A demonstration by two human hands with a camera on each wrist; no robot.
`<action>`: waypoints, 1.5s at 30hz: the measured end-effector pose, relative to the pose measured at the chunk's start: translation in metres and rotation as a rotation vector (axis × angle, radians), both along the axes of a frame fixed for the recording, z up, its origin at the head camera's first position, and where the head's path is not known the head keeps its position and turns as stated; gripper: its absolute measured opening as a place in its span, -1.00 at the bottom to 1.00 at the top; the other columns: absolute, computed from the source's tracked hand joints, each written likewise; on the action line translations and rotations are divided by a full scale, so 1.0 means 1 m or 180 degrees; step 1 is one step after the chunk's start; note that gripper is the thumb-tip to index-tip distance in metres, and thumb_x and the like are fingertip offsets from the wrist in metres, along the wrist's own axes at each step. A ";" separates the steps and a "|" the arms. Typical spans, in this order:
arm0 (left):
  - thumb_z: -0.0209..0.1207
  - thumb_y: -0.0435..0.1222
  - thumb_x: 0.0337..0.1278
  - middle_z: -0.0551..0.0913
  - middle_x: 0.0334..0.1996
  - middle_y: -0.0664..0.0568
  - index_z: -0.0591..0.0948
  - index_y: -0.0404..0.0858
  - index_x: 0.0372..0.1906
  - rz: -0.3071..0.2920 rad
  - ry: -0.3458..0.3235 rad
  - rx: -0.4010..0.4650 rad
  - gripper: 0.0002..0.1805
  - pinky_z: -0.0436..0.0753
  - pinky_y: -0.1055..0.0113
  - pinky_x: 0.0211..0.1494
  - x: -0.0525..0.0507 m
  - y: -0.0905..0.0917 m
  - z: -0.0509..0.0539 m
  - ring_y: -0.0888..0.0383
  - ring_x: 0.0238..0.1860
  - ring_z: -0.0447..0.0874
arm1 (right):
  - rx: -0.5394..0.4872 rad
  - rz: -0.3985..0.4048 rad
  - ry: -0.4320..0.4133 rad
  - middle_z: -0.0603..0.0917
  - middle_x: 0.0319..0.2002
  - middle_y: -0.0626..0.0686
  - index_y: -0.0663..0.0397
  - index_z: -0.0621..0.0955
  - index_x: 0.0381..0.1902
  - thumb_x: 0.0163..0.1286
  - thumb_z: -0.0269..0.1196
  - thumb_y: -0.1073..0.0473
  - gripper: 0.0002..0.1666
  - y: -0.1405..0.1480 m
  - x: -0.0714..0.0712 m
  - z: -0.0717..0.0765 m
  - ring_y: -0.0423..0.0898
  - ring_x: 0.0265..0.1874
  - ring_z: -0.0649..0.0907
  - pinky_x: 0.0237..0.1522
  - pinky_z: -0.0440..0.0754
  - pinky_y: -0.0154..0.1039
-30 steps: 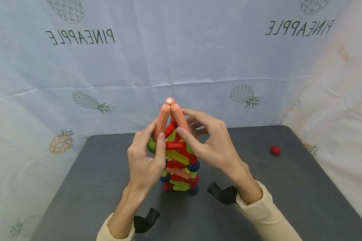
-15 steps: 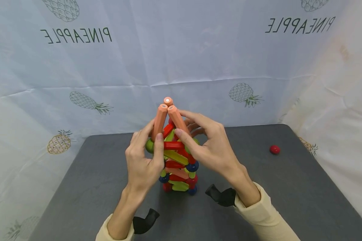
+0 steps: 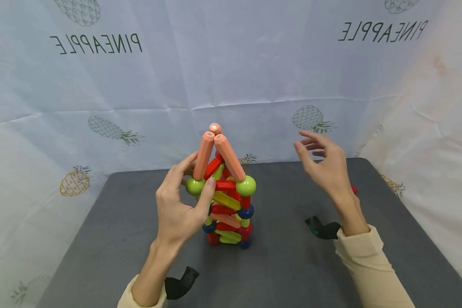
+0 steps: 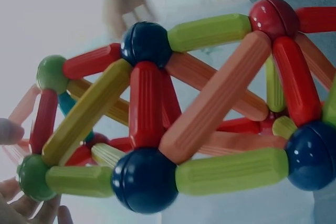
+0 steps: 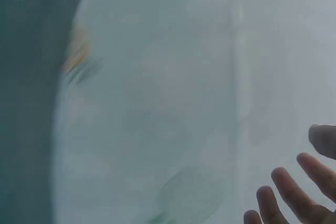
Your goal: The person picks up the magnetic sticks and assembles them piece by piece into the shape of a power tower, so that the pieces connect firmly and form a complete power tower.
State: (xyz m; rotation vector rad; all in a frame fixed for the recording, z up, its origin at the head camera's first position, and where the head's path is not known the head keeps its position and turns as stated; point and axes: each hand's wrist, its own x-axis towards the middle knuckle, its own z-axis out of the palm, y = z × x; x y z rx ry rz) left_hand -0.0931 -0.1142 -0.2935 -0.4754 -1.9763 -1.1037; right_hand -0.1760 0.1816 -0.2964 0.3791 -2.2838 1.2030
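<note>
A tower of magnetic building sticks and balls (image 3: 227, 210) stands upright on the dark table, also filling much of the left wrist view. Three salmon sticks (image 3: 231, 157) lean together at its top, their upper ends meeting. My left hand (image 3: 181, 209) grips the tower's upper left corner around a green ball (image 3: 195, 186); the thumb is in front and the fingers are partly hidden behind. A second green ball (image 3: 246, 186) sits at the upper right corner, untouched. My right hand (image 3: 325, 164) is in the air to the right, apart from the tower, fingers relaxed and holding nothing.
A loose red ball (image 3: 354, 189) lies on the table (image 3: 277, 273), mostly hidden behind the right wrist. A pale cloth with pineapple prints (image 3: 231, 77) hangs behind the table and along its sides. Black wrist straps (image 3: 182, 283) stick out near the sleeves.
My right hand has let go of the tower's upper right corner and moved right, uncovering the green ball there. The left hand keeps its grip, and the leaning salmon sticks stay up.
</note>
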 end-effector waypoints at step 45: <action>0.38 -0.36 0.04 0.65 -0.27 -0.05 0.69 -0.30 -0.01 -0.0101 -0.0054 -0.0052 -0.65 0.50 0.48 -0.25 0.001 -0.010 -0.008 0.22 -0.37 0.49 | 0.0038 -0.0243 -0.0305 0.74 -0.03 0.33 0.20 0.68 0.18 0.34 0.42 0.04 -0.47 0.028 -0.023 -0.004 -0.46 -0.33 0.63 -0.31 0.51 -0.68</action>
